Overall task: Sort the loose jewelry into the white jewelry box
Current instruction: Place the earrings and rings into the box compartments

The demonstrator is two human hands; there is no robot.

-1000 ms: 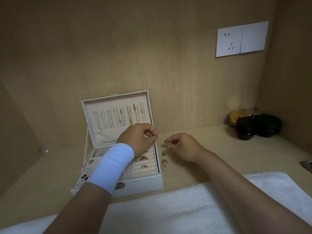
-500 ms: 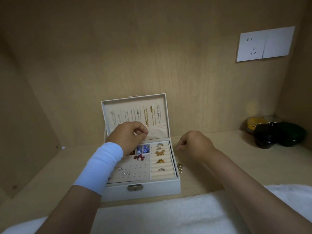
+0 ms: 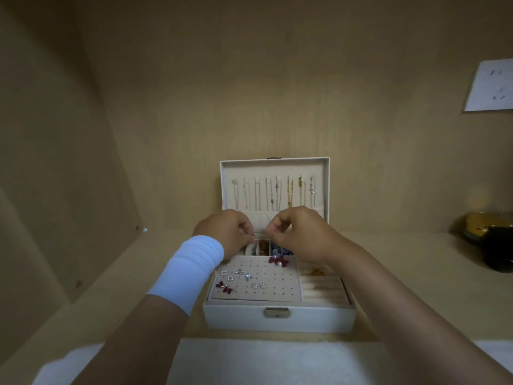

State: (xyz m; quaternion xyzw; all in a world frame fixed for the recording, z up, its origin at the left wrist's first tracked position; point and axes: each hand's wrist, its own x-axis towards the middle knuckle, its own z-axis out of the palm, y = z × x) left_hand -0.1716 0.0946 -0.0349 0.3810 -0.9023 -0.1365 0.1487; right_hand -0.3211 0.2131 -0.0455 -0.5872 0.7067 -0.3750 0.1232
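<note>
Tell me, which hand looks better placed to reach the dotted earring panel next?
Probably the left. The left hand hangs by the far left corner of the dotted panel; the right hand sits further right, its wrist over the ring rolls.

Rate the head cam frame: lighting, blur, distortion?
Head view: dim, warm light, no glare; wide-angle bends the wall panels; left hand, right hand and wall socket are motion-soft; anything between the fingertips is unreadable; towel at the bottom is blurred; earrings in the jewelry box are legible.

Wood-panel back wall (image 3: 249,79), dim warm light. White wall socket (image 3: 490,88) at right. Pale wood desk (image 3: 402,259); white towel (image 3: 263,362) along near edge.
</note>
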